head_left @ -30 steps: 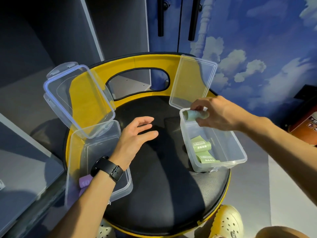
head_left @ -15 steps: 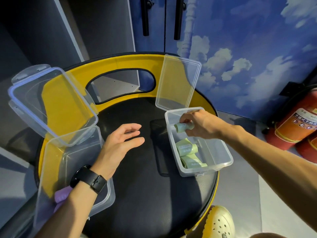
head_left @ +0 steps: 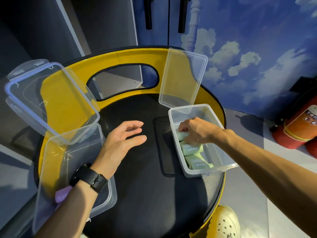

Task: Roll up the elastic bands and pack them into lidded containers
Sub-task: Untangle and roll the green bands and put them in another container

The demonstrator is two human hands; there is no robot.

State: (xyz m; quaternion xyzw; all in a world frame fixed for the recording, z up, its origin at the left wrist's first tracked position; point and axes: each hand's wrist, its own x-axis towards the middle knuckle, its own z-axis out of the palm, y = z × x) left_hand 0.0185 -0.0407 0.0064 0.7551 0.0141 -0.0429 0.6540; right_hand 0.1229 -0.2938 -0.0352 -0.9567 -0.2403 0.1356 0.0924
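A clear plastic container (head_left: pixel 221 134) stands open on the right of the black seat, its lid (head_left: pixel 183 79) tilted up behind it. My right hand (head_left: pixel 197 130) reaches inside it and grips a rolled green elastic band (head_left: pixel 182 134). Two more green rolls (head_left: pixel 193 149) lie below that one along the container's left wall. A larger clear container (head_left: pixel 72 160) sits at the left with its lid (head_left: pixel 51 98) raised; a purple roll (head_left: pixel 61 194) shows inside. My left hand (head_left: pixel 120 145) hovers over the seat with fingers spread, holding nothing.
The containers rest on a round black seat (head_left: pixel 145 194) with a yellow curved backrest (head_left: pixel 120 57). A dark flat object (head_left: pixel 163 145) lies beside the right container. Red fire extinguishers (head_left: pixel 298 127) stand at the right, a cream clog (head_left: pixel 223 224) below.
My right hand lowered the green roll from above the right container's rim down into it, beside the other rolls. The left hand stayed spread over the seat.
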